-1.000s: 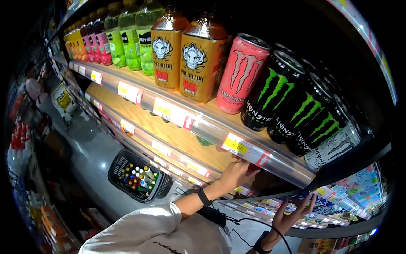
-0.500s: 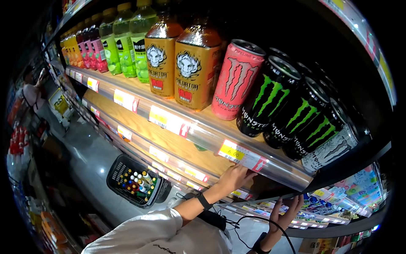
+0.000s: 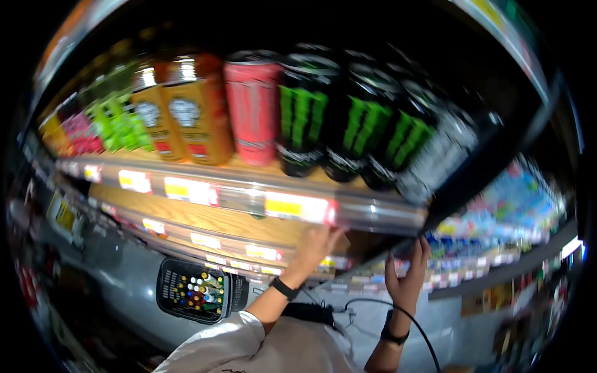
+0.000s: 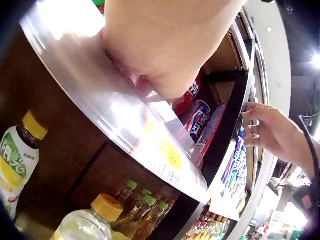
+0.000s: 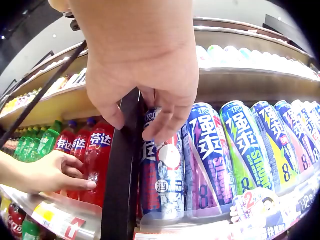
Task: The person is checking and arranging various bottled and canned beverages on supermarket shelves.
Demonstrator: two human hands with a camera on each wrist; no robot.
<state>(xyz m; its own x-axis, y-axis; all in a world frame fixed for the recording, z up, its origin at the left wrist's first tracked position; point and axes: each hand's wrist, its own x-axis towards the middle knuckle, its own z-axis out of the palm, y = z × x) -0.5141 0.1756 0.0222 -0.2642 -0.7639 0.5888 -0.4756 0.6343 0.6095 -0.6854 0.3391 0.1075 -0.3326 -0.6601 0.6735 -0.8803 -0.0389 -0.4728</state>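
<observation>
My left hand [image 3: 315, 245] reaches under the price rail of the shelf of energy drinks. In the right wrist view that left hand [image 5: 55, 172] touches red soda bottles [image 5: 100, 155], thumb and fingers extended against their fronts. In the left wrist view its fingers are hidden behind the clear rail [image 4: 117, 112]. My right hand [image 5: 142, 70] straddles a black upright post [image 5: 120, 175], holding it with the thumb on the bottle side and fingers on the other. Those fingers overlap a blue can [image 5: 162, 180] beside the post. In the head view the right hand [image 3: 407, 273] sits lower right.
Above are a pink can [image 3: 254, 105], several black-and-green cans [image 3: 303, 118] and orange bottles [image 3: 193, 118]. A black basket [image 3: 165, 304] of bottles stands on the floor. Tall cans [image 5: 210, 155] line the shelf right of the post. A black cable [image 3: 413, 339] hangs by the right forearm.
The head view has turned, so the shelf now looks more level and its drinks sit further left. My right hand's spread fingers have closed in at the post. My left hand stays under the rail.
</observation>
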